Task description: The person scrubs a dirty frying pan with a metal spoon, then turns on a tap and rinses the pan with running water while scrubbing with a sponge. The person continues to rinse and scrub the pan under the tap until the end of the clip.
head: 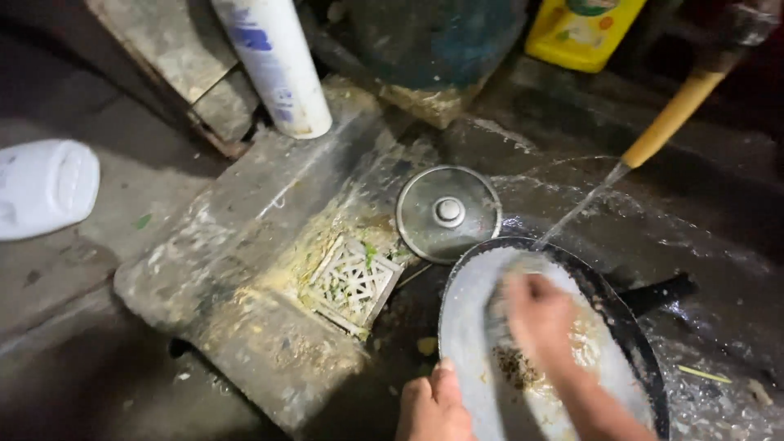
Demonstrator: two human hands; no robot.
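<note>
A black frying pan (474,327) with a pale wet inside stands tilted on the wet floor at the lower right, its black handle (661,294) pointing right. My left hand (431,404) grips the pan's lower left rim. My right hand (537,314) is blurred and pressed flat inside the pan, over brown food residue (516,369). I cannot tell whether it holds a scrubber. A thin stream of water (584,204) falls from a yellow hose (671,118) onto the pan's upper rim.
A glass lid with a metal knob (448,212) lies flat just above the pan. A dirty white floor drain grate (353,282) sits to the left. A white pipe (273,65), a white plastic jug (45,188) and a yellow bottle (581,28) stand around.
</note>
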